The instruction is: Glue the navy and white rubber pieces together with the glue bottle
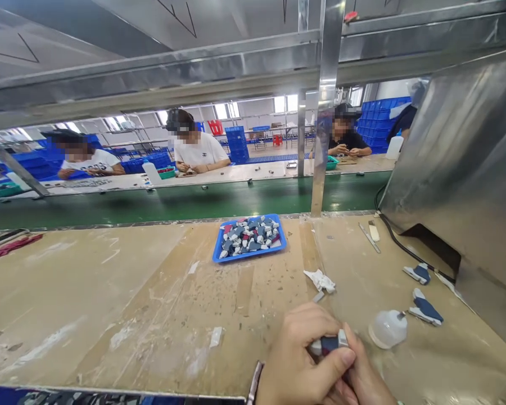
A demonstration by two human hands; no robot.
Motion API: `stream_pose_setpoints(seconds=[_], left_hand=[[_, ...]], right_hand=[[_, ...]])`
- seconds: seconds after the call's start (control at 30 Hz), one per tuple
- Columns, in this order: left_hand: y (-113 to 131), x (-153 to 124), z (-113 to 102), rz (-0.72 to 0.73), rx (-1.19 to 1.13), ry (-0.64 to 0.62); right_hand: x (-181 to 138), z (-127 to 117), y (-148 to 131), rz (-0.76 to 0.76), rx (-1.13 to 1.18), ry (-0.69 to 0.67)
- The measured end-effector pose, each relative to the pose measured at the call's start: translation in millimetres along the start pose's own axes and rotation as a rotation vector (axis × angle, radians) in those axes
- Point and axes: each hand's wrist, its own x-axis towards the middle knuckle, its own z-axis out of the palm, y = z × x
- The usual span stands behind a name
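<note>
Both my hands meet at the bottom middle of the head view, just above the workbench (109, 292). My left hand (299, 360) curls round a small dark blue and white part (331, 342), its thumb pressed across it. My right hand (369, 379) closes on the same part from the right; only part of it shows. A blue tray (217, 256) with several similar blue, white and red parts lies farther back on the bench. Two more such parts (425, 310) (418, 273) lie to the right.
A small clear squeeze bottle (387, 329) lies on its side right of my hands. A crumpled white scrap (320, 279) and a black cable (400, 244) are nearby. A slanted metal panel (464, 180) fills the right. Beyond a green conveyor (194, 199), three people work.
</note>
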Motion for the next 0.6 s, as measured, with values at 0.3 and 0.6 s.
stream_pose_setpoints(seconds=[0.3,0.6], left_hand=[[-1.7,2.7,-7.1,-0.034,-0.038,-0.083],[-1.6,1.6,-9.5,-0.024,-0.059,-0.137]], right_hand=[[2.9,17.5,7.1,0.023,0.222,0.21],[2.1,17.4,4.7,0.0,0.187,0.058]])
